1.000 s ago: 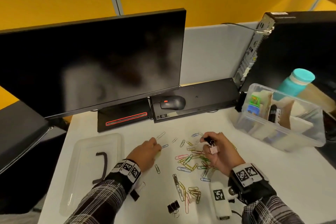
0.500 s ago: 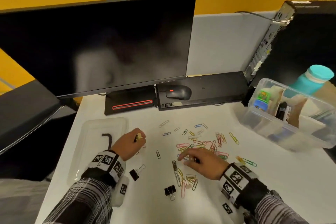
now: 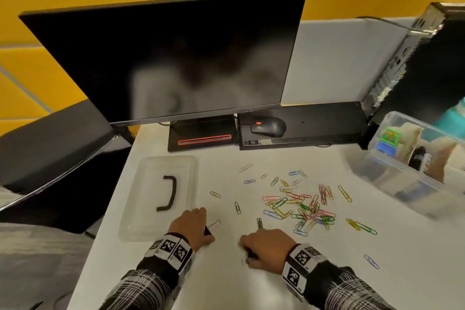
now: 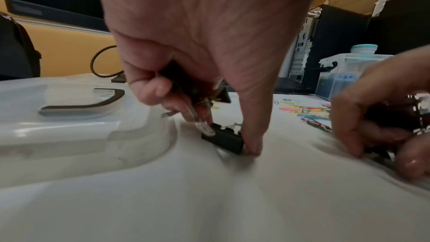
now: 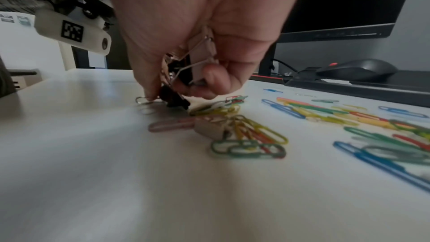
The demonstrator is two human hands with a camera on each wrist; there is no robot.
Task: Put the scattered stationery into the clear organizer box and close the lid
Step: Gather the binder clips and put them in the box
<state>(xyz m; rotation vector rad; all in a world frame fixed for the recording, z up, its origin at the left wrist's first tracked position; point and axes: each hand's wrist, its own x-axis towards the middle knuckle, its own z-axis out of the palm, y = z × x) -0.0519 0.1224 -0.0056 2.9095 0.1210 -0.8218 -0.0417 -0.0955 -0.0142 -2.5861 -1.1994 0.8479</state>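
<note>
A white worktop (image 3: 251,284) carries everything, with a dark monitor (image 3: 176,58) at the back, a black keyboard (image 3: 314,123) under a black mouse (image 3: 269,126) beside its stand, and a black computer tower (image 3: 415,63) at the far right. In front of the tower stands the clear organizer box (image 3: 407,178), open, with small items already in its compartments. Its clear lid (image 3: 151,209) lies flat on the worktop at the left, black handle up, well apart from the box. Coloured paper clips (image 3: 299,206) are scattered between lid and box, thickest right of centre. The left hand (image 3: 193,228) is just beside the lid's near corner, fingers curled down: thumb and a fingertip pinch a black binder clip (image 4: 223,138) that sits on the worktop, and other dark clips are tucked in the palm. The right hand (image 3: 266,246), near the left one, is curled round a bunch of binder clips (image 5: 186,65), one pale and the rest dark, with its fingertips (image 5: 149,93) down on the wire handle of a black one at the worktop.
</note>
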